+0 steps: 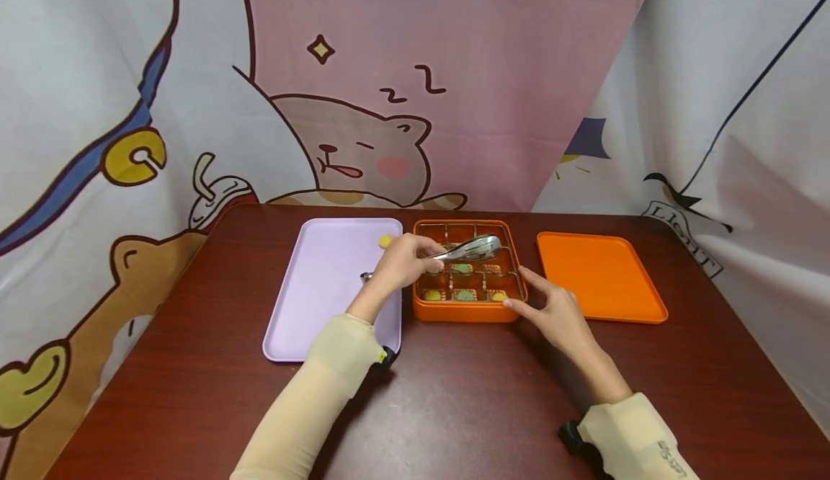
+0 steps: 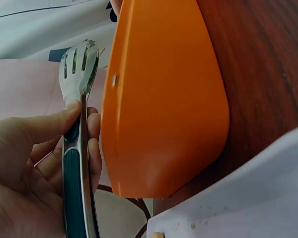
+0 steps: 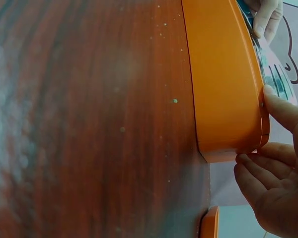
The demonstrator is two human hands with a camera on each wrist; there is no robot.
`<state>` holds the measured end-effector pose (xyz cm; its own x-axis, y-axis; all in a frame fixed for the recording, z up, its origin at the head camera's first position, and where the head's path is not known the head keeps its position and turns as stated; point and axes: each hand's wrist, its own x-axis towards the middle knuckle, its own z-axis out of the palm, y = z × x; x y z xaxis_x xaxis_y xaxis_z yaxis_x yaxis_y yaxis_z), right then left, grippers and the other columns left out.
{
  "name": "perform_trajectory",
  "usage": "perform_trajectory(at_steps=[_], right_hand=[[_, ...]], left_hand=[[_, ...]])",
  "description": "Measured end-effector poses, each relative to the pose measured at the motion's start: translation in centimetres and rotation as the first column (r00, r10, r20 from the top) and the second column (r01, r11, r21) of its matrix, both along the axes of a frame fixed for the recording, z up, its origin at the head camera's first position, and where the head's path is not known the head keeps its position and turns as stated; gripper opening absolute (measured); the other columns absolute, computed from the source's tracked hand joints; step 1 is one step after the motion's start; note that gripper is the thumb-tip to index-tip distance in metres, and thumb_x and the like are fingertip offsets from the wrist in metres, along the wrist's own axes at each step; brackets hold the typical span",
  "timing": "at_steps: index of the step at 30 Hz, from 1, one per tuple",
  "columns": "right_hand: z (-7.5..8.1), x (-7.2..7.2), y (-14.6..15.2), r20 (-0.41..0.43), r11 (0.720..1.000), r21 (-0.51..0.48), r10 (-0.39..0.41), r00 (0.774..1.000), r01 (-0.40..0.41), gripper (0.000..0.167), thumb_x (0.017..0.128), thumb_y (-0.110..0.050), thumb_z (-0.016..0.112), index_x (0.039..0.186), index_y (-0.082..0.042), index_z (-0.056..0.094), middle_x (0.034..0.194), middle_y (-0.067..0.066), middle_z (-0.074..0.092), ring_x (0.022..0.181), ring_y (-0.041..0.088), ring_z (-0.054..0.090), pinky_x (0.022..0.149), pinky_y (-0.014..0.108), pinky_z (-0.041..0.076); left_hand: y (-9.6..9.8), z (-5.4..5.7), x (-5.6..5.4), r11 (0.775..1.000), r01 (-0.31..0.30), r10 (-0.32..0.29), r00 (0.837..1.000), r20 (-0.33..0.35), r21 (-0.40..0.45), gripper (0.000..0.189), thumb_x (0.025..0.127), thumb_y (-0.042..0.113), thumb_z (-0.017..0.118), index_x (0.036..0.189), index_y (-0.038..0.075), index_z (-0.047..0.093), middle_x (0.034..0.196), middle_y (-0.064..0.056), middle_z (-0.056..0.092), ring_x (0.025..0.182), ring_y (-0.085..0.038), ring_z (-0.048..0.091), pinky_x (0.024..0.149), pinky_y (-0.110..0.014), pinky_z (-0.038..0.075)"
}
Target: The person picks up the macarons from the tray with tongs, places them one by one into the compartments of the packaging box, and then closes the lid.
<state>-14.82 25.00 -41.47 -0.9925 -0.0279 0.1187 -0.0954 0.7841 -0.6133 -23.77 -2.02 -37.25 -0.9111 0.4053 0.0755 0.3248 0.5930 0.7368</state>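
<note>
My left hand (image 1: pixel 403 260) grips metal serving tongs (image 1: pixel 478 248) with dark teal handle inlays, slotted at the tips. They hang over an orange box (image 1: pixel 463 313) divided into small compartments; whether anything sits between their tips I cannot tell. In the front row are a yellow cookie (image 1: pixel 433 295), a green cookie (image 1: pixel 465 296) and another yellow cookie (image 1: pixel 498 297); one more green cookie (image 1: pixel 462 268) lies behind. My right hand (image 1: pixel 559 316) touches the box's front right corner, thumb at the front rim and extended fingers along the right side.
Left of the box lies a lavender tray (image 1: pixel 318 285) with a yellow cookie (image 1: pixel 385 241) near its far right corner. A flat orange lid (image 1: pixel 599 278) rests to the right. Crumbs dot the dark wooden table (image 3: pixel 114 124), and a printed curtain (image 1: pixel 486 69) hangs behind.
</note>
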Motion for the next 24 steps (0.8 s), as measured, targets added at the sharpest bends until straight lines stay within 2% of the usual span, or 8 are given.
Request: perform_trajectory(at_steps=[5, 8, 11, 12, 15, 16, 23, 24], right_hand=[[0.0, 0.0, 0.0, -0.005, 1.000, 0.005, 0.001, 1.000, -0.001, 0.073, 0.088, -0.039, 0.075, 0.147, -0.006, 0.048, 0.144, 0.025, 0.052, 0.057, 0.017, 0.033, 0.071, 0.036, 0.041], [0.0, 0.0, 0.0, 0.001, 1.000, 0.006, -0.003, 1.000, 0.003, 0.073, 0.088, -0.039, 0.075, 0.148, -0.007, 0.048, 0.120, 0.023, 0.069, 0.053, 0.014, 0.030, 0.066, 0.033, 0.040], [0.1, -0.1, -0.1, 0.006, 1.000, 0.001, -0.004, 1.000, 0.004, 0.073, 0.088, -0.040, 0.075, 0.148, -0.008, 0.048, 0.108, 0.023, 0.070, 0.049, 0.013, 0.028, 0.061, 0.031, 0.037], [0.1, -0.1, -0.1, 0.005, 1.000, 0.002, -0.004, 1.000, 0.004, 0.073, 0.088, -0.040, 0.075, 0.148, -0.008, 0.048, 0.108, 0.023, 0.070, 0.049, 0.012, 0.027, 0.061, 0.030, 0.037], [0.1, 0.0, -0.1, 0.001, 1.000, 0.001, -0.002, 1.000, 0.002, 0.073, 0.088, -0.040, 0.075, 0.148, -0.007, 0.048, 0.127, 0.026, 0.064, 0.051, 0.013, 0.028, 0.064, 0.032, 0.038], [0.1, 0.0, -0.1, 0.004, 1.000, 0.000, -0.003, 1.000, 0.003, 0.073, 0.088, -0.040, 0.075, 0.148, -0.007, 0.047, 0.122, 0.026, 0.066, 0.051, 0.013, 0.028, 0.063, 0.032, 0.038], [0.1, 0.0, -0.1, -0.008, 1.000, 0.005, 0.003, 1.000, -0.003, 0.073, 0.088, -0.039, 0.075, 0.147, -0.006, 0.048, 0.136, 0.026, 0.060, 0.053, 0.013, 0.029, 0.068, 0.033, 0.041], [0.1, 0.0, -0.1, -0.004, 1.000, 0.004, 0.002, 1.000, -0.002, 0.073, 0.088, -0.039, 0.075, 0.147, -0.006, 0.048, 0.130, 0.025, 0.064, 0.052, 0.013, 0.029, 0.065, 0.032, 0.040]], left_hand=[[0.5, -0.1, 0.0, 1.000, 0.017, -0.017, 1.000, 0.012, -0.006, 0.020, 0.088, 0.016, 0.076, 0.108, 0.011, 0.077, 0.089, -0.005, 0.077, 0.080, -0.022, 0.071, 0.071, -0.025, 0.047], [0.7, -0.1, 0.0, 1.000, 0.010, -0.010, 1.000, 0.007, -0.021, 0.021, 0.088, 0.017, 0.076, 0.108, 0.012, 0.077, 0.091, -0.004, 0.077, 0.082, -0.020, 0.070, 0.074, -0.028, 0.049], [1.0, -0.1, 0.1, 0.998, -0.001, 0.000, 1.000, -0.014, -0.055, 0.023, 0.088, 0.019, 0.076, 0.110, 0.014, 0.077, 0.098, -0.003, 0.078, 0.089, -0.017, 0.068, 0.081, -0.032, 0.052], [1.0, -0.1, 0.1, 0.998, -0.002, 0.000, 1.000, -0.018, -0.063, 0.024, 0.088, 0.019, 0.076, 0.111, 0.014, 0.077, 0.100, -0.003, 0.078, 0.092, -0.018, 0.069, 0.084, -0.034, 0.052], [1.2, -0.1, 0.1, 0.997, -0.006, 0.004, 1.000, -0.025, -0.080, 0.027, 0.088, 0.021, 0.076, 0.114, 0.015, 0.076, 0.107, -0.003, 0.077, 0.101, -0.020, 0.070, 0.089, -0.037, 0.053], [1.1, 0.0, 0.1, 0.997, -0.009, 0.007, 1.000, -0.024, -0.081, 0.027, 0.088, 0.021, 0.076, 0.115, 0.015, 0.076, 0.109, -0.003, 0.077, 0.103, -0.020, 0.069, 0.090, -0.037, 0.053], [0.5, 0.4, 0.1, 0.999, -0.031, 0.032, 0.999, 0.016, -0.045, 0.032, 0.089, 0.021, 0.076, 0.120, 0.014, 0.073, 0.114, -0.006, 0.075, 0.102, -0.021, 0.068, 0.088, -0.037, 0.052], [0.3, 0.5, 0.1, 0.999, -0.036, 0.037, 0.999, 0.022, -0.037, 0.033, 0.089, 0.021, 0.075, 0.121, 0.014, 0.073, 0.116, -0.006, 0.075, 0.104, -0.022, 0.068, 0.089, -0.037, 0.052]])
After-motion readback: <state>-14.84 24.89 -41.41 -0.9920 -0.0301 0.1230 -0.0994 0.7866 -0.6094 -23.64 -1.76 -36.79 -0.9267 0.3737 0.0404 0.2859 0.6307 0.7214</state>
